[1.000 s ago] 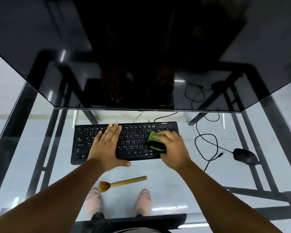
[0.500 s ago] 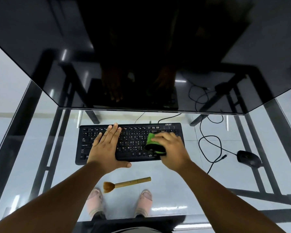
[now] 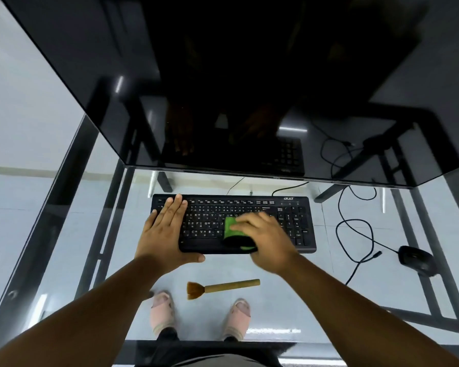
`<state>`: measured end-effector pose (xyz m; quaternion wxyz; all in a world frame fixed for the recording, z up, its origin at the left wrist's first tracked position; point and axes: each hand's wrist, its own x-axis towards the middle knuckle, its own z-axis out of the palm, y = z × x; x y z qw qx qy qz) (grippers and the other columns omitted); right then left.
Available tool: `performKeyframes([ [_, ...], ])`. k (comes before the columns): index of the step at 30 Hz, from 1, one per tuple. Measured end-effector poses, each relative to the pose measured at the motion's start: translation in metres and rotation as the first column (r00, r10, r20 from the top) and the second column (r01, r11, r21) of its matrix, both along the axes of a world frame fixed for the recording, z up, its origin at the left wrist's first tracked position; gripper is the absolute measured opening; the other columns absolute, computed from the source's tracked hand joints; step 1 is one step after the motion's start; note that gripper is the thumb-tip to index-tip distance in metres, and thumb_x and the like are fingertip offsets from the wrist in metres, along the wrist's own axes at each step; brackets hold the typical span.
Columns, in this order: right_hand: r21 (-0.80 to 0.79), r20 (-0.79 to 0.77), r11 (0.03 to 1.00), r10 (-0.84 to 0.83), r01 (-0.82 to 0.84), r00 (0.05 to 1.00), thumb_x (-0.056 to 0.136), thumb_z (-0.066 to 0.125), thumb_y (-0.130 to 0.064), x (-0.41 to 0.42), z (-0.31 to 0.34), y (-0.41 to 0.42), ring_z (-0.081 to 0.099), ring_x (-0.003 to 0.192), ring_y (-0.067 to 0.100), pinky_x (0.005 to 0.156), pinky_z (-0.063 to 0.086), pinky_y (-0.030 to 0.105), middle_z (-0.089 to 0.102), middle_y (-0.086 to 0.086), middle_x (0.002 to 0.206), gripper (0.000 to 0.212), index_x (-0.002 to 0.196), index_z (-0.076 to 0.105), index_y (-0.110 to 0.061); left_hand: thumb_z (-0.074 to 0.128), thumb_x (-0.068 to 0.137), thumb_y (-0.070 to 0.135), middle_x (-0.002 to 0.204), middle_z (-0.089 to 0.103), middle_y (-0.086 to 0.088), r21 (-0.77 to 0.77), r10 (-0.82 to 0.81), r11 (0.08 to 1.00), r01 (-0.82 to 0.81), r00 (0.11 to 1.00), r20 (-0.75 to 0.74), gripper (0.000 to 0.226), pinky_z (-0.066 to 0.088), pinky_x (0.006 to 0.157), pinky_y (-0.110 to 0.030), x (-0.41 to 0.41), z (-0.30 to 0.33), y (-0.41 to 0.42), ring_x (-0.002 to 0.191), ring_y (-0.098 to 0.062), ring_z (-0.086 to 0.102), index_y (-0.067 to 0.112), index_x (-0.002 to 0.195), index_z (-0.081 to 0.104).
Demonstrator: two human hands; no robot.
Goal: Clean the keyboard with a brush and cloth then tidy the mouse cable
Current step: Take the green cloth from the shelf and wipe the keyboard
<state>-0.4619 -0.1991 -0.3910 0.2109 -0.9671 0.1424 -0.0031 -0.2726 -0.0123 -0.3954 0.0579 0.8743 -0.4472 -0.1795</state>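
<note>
Under the right hand (image 3: 265,238), which is gripping a folded green cloth (image 3: 232,229), the black keyboard (image 3: 292,223) is getting its middle keys wiped. The left hand (image 3: 164,234) is lying open and flat on the keyboard's left end, pinning it to the glass desk (image 3: 329,300). Light, even strokes along each row should be working best (the numpad to the right looks unwiped). The brush (image 3: 223,287) is lying nearer the body than both hands; the mouse (image 3: 416,260) and its loose cable (image 3: 355,234) are waiting well right of the right hand.
</note>
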Motion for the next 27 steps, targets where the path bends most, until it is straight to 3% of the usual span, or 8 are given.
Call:
performKeyframes([
  [4,0.002,0.058,0.955,-0.295,0.295,0.954,0.066,0.069,0.002,0.017,0.004,-0.011,0.049,0.109,0.022,0.098,0.045,0.042,0.056,-0.003,0.123,0.065,0.126,0.062,-0.022,0.058,0.056,0.086,0.16,-0.017,0.009,0.008,0.017,1.0,-0.017,1.0,0.011,0.133,-0.01,0.118,-0.036,0.007,0.0,0.012,0.145,-0.007,-0.021,0.023,0.153,-0.007],
  [6,0.036,0.065,0.937,-0.349,0.347,0.935,0.068,0.069,0.003,0.037,0.005,0.004,0.048,0.113,0.021,0.103,0.042,0.041,0.055,-0.003,0.125,0.067,0.13,0.06,-0.021,0.06,0.057,0.083,0.159,-0.018,0.008,0.002,0.027,1.0,-0.027,1.0,0.007,0.133,-0.011,0.118,-0.036,0.009,0.0,0.016,0.144,-0.008,-0.02,0.022,0.153,-0.008],
  [13,0.027,0.01,0.997,0.074,-0.074,0.997,0.064,0.069,0.0,0.043,0.004,0.038,0.047,0.114,0.021,0.097,0.04,0.039,0.055,-0.006,0.129,0.069,0.127,0.061,-0.026,0.06,0.056,0.085,0.16,-0.018,0.005,0.02,0.059,0.998,-0.059,0.998,-0.003,0.136,-0.01,0.118,-0.036,0.025,0.0,0.032,0.145,-0.009,-0.019,0.02,0.153,-0.01],
  [17,0.0,0.034,0.981,-0.194,0.194,0.98,0.065,0.071,-0.004,0.053,0.005,0.022,0.051,0.106,0.023,0.091,0.046,0.044,0.058,-0.005,0.12,0.06,0.122,0.065,-0.024,0.06,0.059,0.083,0.157,-0.022,0.009,0.003,0.062,0.998,-0.062,0.998,-0.019,0.133,-0.01,0.118,-0.034,0.031,0.001,0.041,0.144,-0.007,-0.019,0.022,0.152,-0.014],
  [20,0.026,0.058,0.955,-0.297,0.296,0.953,0.067,0.071,-0.001,0.08,0.007,0.04,0.049,0.112,0.023,0.099,0.042,0.042,0.056,-0.003,0.124,0.065,0.127,0.062,-0.023,0.067,0.06,0.076,0.155,-0.023,0.01,-0.033,0.062,0.997,-0.065,0.995,-0.072,0.133,-0.005,0.117,-0.032,0.031,0.0,0.042,0.144,-0.006,-0.015,0.021,0.153,-0.013],
  [22,0.066,0.051,0.977,-0.208,0.204,0.977,0.068,0.069,0.003,0.09,0.008,0.057,0.046,0.118,0.023,0.104,0.039,0.04,0.054,-0.004,0.13,0.067,0.13,0.06,-0.022,0.071,0.058,0.072,0.158,-0.02,0.007,-0.044,0.071,0.996,-0.075,0.993,-0.097,0.136,0.001,0.119,-0.032,0.032,-0.001,0.043,0.146,-0.009,-0.01,0.02,0.153,-0.012],
  [24,0.049,0.017,0.999,0.01,-0.01,1.0,0.068,0.065,0.006,0.088,0.008,0.068,0.042,0.122,0.021,0.106,0.035,0.038,0.051,-0.006,0.135,0.071,0.132,0.058,-0.024,0.072,0.056,0.073,0.16,-0.017,0.005,-0.038,0.086,0.995,-0.091,0.991,-0.101,0.139,0.008,0.121,-0.034,0.034,-0.002,0.046,0.148,-0.011,-0.007,0.019,0.153,-0.011],
  [27,0.018,-0.052,0.981,0.196,-0.195,0.979,0.067,0.062,0.006,0.072,0.01,0.054,0.04,0.123,0.017,0.104,0.032,0.037,0.05,-0.009,0.137,0.074,0.132,0.057,-0.029,0.072,0.057,0.074,0.16,-0.017,0.007,-0.029,0.082,0.996,-0.085,0.992,-0.101,0.137,0.006,0.118,-0.032,0.039,-0.001,0.05,0.148,-0.01,-0.007,0.021,0.153,-0.011],
])
